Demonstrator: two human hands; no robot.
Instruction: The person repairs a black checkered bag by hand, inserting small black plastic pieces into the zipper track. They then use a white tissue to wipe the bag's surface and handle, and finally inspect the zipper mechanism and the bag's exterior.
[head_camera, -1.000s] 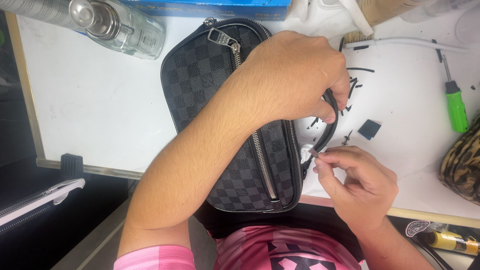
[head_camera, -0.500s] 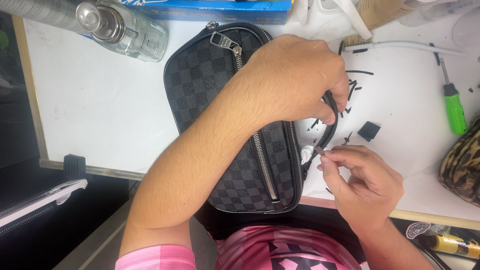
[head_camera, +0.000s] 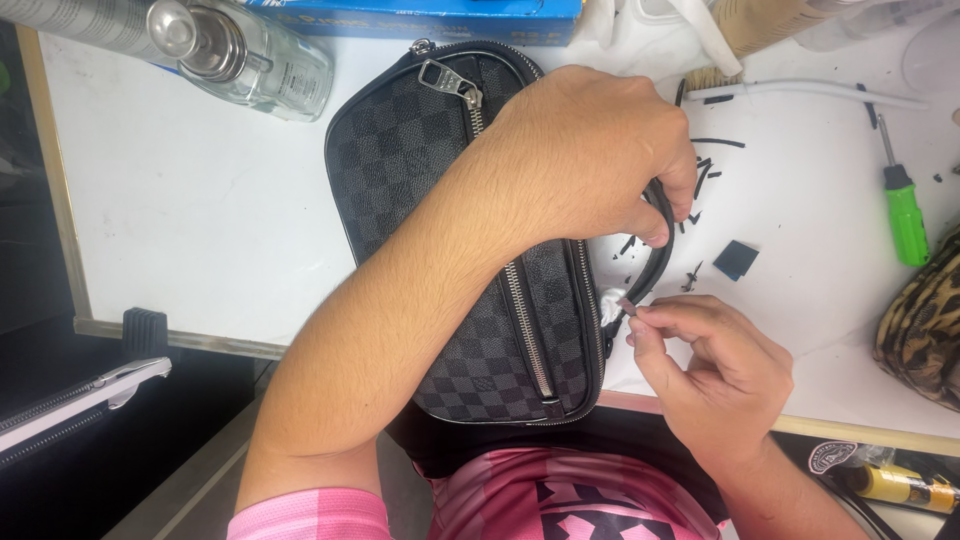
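Bright even overhead light, soft shadows, sharp focus, slight wide-angle edge distortion.

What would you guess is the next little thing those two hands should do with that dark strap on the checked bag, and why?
Probably bring the right hand fingertips a touch closer and press the strap end against the bag edge. The left hand pinches the strap in a curve beside the bag, while the right hand pinches something small just at its lower end, where a bit of white shows. What it pinches I cannot tell.

Left hand (head_camera: 590, 150) hides the pouch's (head_camera: 420, 180) strap end.
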